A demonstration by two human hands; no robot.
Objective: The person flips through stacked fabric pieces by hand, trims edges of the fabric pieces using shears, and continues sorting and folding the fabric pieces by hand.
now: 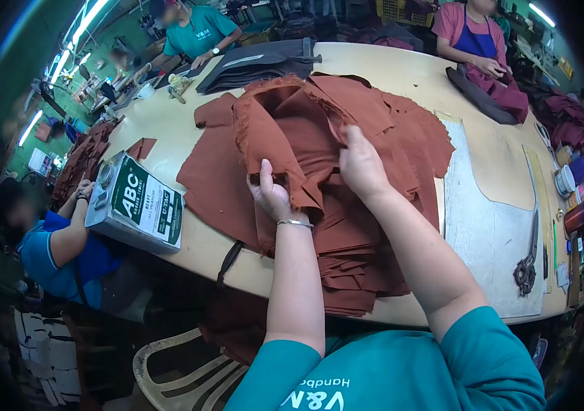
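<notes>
Rust-brown fabric pieces (pixel 216 175) lie stacked and spread over the middle of the table. Above the pile, one folded piece of fabric (pixel 264 140) with a frayed edge is lifted between my hands. My left hand (pixel 271 195), with a bracelet at the wrist, grips its lower left part, thumb on top. Higher up and to the right, my right hand (pixel 360 161) pinches the fabric's other edge, its fingertips partly hidden by the cloth. The lifted piece bulges open between the two hands.
A rubber cement can (pixel 142 202) stands at the left table edge. Dark fabric panels (pixel 258 65) lie at the back. To the right are a pale pattern sheet (pixel 477 205) and scissors (pixel 526 267). Co-workers are at left, at the back (pixel 199 31) and at back right (pixel 473 41).
</notes>
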